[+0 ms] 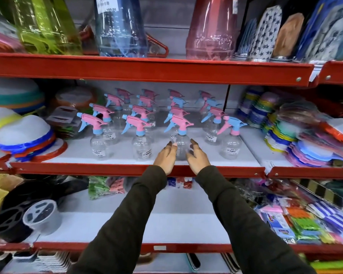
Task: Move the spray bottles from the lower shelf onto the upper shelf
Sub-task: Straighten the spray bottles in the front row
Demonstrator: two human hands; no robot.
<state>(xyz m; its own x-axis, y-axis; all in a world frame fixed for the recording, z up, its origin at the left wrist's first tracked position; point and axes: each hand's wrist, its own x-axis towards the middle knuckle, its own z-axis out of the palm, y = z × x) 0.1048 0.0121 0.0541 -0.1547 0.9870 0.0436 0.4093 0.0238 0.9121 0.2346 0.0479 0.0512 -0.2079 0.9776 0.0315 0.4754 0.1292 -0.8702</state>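
Both hands, left (pixel 166 157) and right (pixel 197 158), flank the front spray bottle (pixel 181 139) (grip released), and could topple close-packed neighbours.

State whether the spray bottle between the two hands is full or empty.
Empty: the spray bottle has a clear body, with the shelf visible through it and no liquid line.

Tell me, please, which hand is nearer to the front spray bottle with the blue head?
Right. The right hand lies left of the blue-headed bottle, with a gap between; the left hand is farther left, beyond the pink-headed bottle between the hands.
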